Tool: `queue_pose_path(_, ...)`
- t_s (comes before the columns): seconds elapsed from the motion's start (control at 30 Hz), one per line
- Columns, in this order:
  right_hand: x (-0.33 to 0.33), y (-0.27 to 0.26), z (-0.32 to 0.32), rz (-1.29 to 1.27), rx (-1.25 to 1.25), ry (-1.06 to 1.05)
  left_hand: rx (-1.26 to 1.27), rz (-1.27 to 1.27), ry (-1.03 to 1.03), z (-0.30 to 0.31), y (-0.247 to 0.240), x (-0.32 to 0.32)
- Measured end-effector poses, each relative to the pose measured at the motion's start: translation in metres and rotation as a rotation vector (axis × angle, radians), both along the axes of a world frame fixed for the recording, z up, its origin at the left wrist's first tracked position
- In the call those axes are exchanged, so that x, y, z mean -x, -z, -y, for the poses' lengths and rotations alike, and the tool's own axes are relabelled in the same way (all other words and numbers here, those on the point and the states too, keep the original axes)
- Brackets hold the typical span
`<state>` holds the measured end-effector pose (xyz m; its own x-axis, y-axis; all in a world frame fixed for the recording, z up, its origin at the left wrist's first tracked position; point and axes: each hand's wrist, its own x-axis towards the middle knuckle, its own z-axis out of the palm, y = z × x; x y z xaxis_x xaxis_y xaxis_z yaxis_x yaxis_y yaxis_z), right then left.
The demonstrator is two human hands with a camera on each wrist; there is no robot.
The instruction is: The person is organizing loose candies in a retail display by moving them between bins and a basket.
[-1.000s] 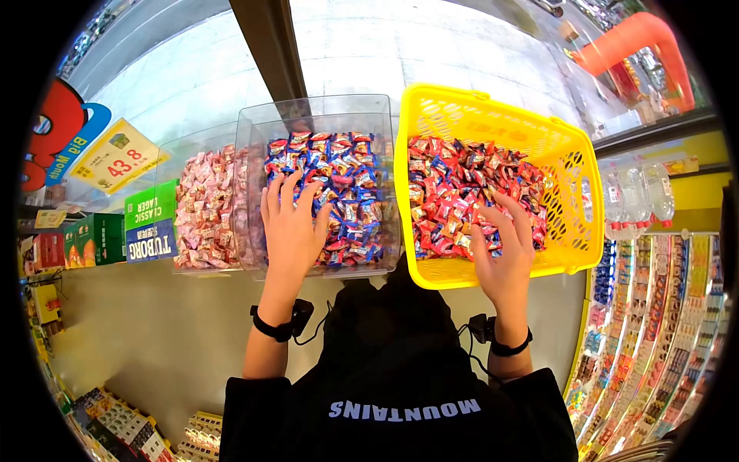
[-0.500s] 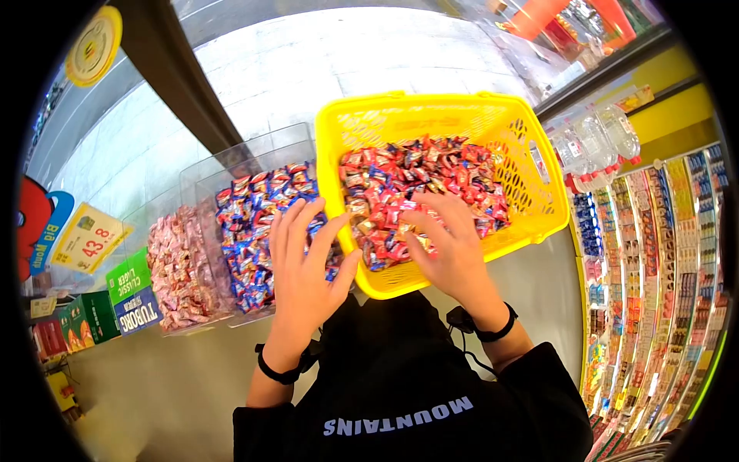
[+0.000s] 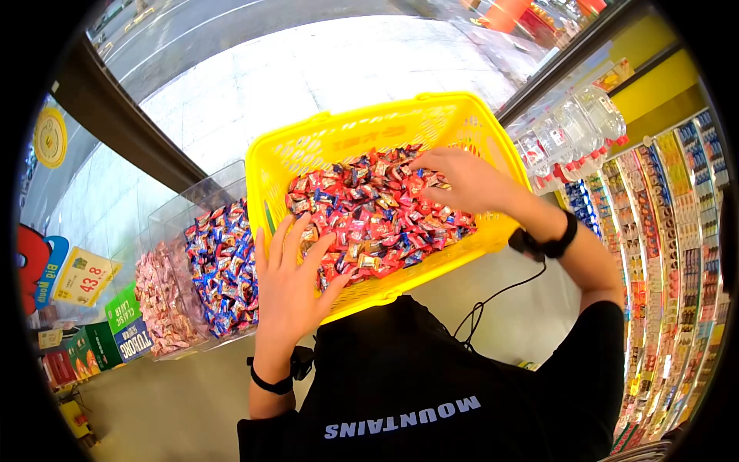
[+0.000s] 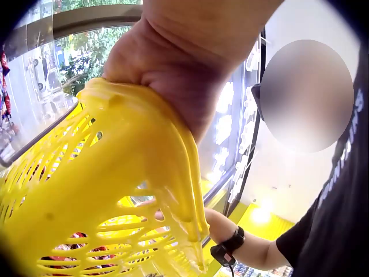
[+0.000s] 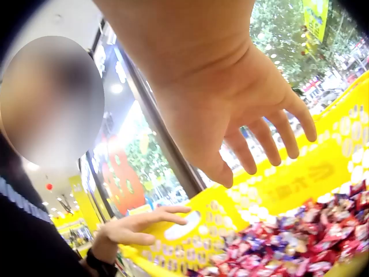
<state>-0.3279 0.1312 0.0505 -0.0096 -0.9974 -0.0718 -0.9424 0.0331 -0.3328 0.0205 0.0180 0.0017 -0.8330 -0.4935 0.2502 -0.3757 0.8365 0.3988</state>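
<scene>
A yellow shopping basket (image 3: 289, 125) holds a heap of wrapped candies (image 3: 369, 223), mostly red with some blue and dark ones. My left hand (image 3: 292, 281) rests on the basket's left end, its fingers spread over the rim towards the candies. In the left wrist view the heel of this hand bears on the yellow rim (image 4: 130, 92). Over the right part of the heap hovers my right hand (image 3: 469, 181). The right wrist view shows its fingers (image 5: 285, 135) spread and loosely bent, with nothing in them, above the candies (image 5: 288, 242).
Left of the basket are clear bins of blue-wrapped candies (image 3: 223, 269) and pink-wrapped candies (image 3: 165, 308). Beyond them stand a green-and-blue beer box (image 3: 132, 339) and a price sign (image 3: 85, 276). Water bottles (image 3: 573, 127) and stocked shelves (image 3: 654, 254) are at the right.
The view has swung to the right. My left hand has gone from the blue candies to the basket's left rim. My right hand has lifted off the heap and moved right and back.
</scene>
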Motion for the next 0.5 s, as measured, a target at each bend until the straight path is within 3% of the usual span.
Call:
queue_pose_path(0.2, 0.066, 0.073, 0.050, -0.149, -0.397, 0.002, -0.004, -0.007, 0.007, 0.002, 0.001, -0.001)
queue_pose_path(0.43, 0.077, 0.144, 0.069, -0.199, -0.476, 0.042, -0.025, -0.068, 0.016, 0.002, 0.003, -0.004)
queue_pose_path(0.5, 0.073, 0.141, 0.071, -0.210, -0.518, 0.028, -0.029, -0.075, 0.019, 0.003, 0.004, -0.004)
